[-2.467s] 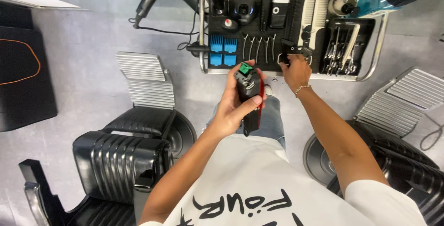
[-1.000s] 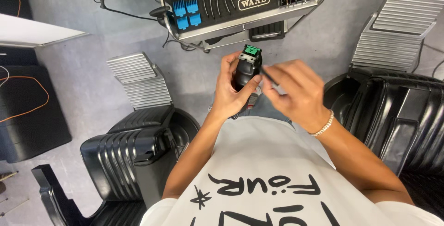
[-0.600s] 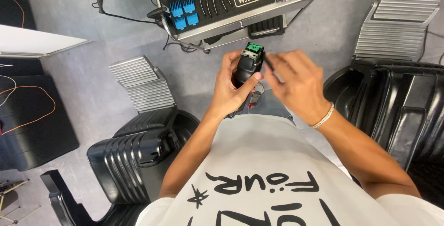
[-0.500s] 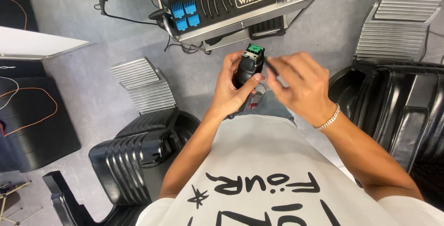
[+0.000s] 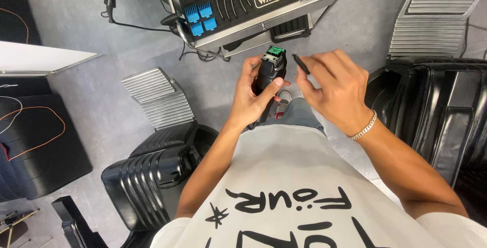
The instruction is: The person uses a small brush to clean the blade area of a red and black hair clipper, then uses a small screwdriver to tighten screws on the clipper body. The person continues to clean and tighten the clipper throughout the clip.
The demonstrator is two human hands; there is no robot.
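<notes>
My left hand grips a black hair clipper upright, its green blade end pointing up and away from me. My right hand hovers just to the right of the clipper's head and pinches a small thin black tool between thumb and fingers. The tool's tip points toward the clipper blade, a short gap apart. A chain bracelet sits on my right wrist.
A metal tool cart with blue clipper guards and black tools stands ahead on the grey floor. Black barber chairs flank me at left and right, each with a ribbed metal footrest. A cable trails left of the cart.
My right hand came back from the cart holding the small black tool and now sits beside the clipper's head. The view has tilted, so the cart lies higher in frame.
</notes>
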